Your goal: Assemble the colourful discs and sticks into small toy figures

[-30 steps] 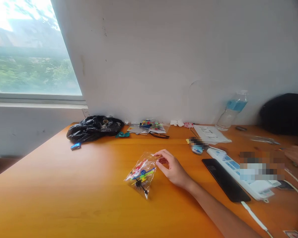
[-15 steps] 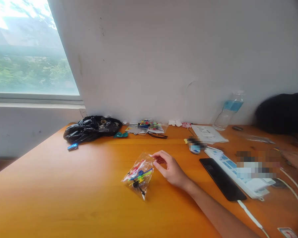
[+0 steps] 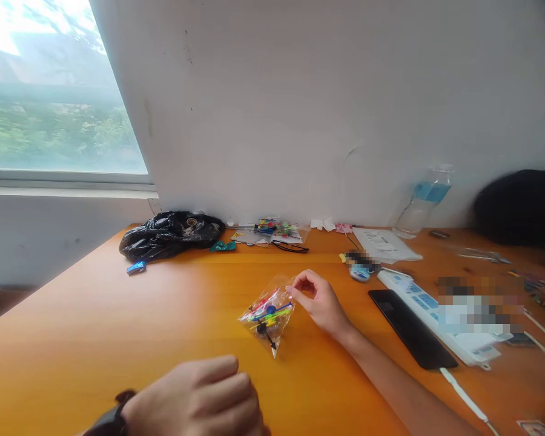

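A clear plastic bag (image 3: 269,312) with small red, blue, yellow, green and black plastic parts inside is tilted at the middle of the table. My right hand (image 3: 320,303) pinches its upper right corner between thumb and forefinger. In front of the bag, at the bottom of the view, is my left hand (image 3: 209,393), its back toward me and its fingers curled in. The palm side is hidden, so whatever it may hold does not show. A dark band (image 3: 113,419) circles the left wrist.
Along the wall lie a black plastic bag (image 3: 168,236), flat packets (image 3: 272,233) and a clear bottle (image 3: 420,209). A blue packet (image 3: 136,267) is at left. To the right are a black phone (image 3: 409,327), a white power strip (image 3: 418,303) and cables.
My left hand has come into view from below. My right hand and the bag it pinches appear slightly further right; the whole view has also shifted a little.
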Action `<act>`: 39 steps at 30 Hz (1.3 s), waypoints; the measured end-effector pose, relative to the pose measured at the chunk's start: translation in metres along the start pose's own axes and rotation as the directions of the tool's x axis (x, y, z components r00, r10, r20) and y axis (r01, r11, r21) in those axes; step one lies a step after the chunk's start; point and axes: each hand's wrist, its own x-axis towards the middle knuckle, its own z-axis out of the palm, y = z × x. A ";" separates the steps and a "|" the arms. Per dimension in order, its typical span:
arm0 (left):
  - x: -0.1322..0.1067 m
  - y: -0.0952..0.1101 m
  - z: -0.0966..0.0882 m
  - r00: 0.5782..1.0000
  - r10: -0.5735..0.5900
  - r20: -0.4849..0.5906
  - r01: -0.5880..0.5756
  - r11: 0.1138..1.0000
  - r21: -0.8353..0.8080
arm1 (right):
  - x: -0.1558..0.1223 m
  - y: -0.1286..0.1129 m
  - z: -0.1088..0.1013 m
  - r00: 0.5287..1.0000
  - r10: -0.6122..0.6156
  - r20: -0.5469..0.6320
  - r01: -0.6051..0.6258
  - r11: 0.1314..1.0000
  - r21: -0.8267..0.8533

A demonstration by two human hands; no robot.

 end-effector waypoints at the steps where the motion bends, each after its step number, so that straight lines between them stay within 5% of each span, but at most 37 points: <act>1: 0.008 -0.020 0.003 0.997 0.078 -0.023 -0.077 0.995 0.063 | 0.001 0.002 -0.001 0.999 0.017 -0.039 -0.015 0.999 0.050; 4: 0.024 -0.076 0.023 0.974 0.225 -0.009 -0.224 0.973 0.044 | 0.005 0.011 -0.004 0.968 0.176 -0.178 -0.128 0.960 0.251; 9: 0.016 -0.125 0.068 0.982 -0.060 0.179 0.106 0.959 -0.263 | 0.011 0.029 -0.011 0.885 0.451 -0.115 -0.362 0.823 0.438; 15: -0.006 -0.134 0.100 0.970 -0.212 0.118 0.236 0.935 -0.263 | 0.013 0.036 -0.009 0.877 0.478 -0.054 -0.400 0.787 0.471; 19: -0.009 -0.135 0.101 0.973 -0.161 0.166 0.184 0.974 -0.131 | 0.012 0.033 -0.005 0.875 0.484 -0.001 -0.419 0.758 0.501; 27: -0.008 -0.129 0.096 0.920 -0.381 0.089 0.391 0.887 -0.246 | 0.010 0.013 -0.007 0.899 0.428 0.098 -0.418 0.769 0.484; 30: -0.002 -0.122 0.094 0.762 -0.645 0.068 0.609 0.675 -0.417 | 0.007 0.006 -0.007 0.899 0.382 0.213 -0.437 0.770 0.465; 33: 0.006 -0.118 0.094 0.565 -0.745 0.354 0.698 0.204 -0.686 | 0.003 0.006 -0.003 0.897 0.345 0.275 -0.436 0.787 0.437; 36: 0.009 -0.119 0.095 0.517 -0.672 0.529 0.631 -0.119 -0.767 | 0.003 0.011 0.002 0.902 0.347 0.257 -0.427 0.803 0.415; 39: 0.008 -0.122 0.098 0.489 -0.706 0.512 0.562 -0.195 -0.804 | 0.005 0.015 0.003 0.906 0.364 0.216 -0.423 0.802 0.421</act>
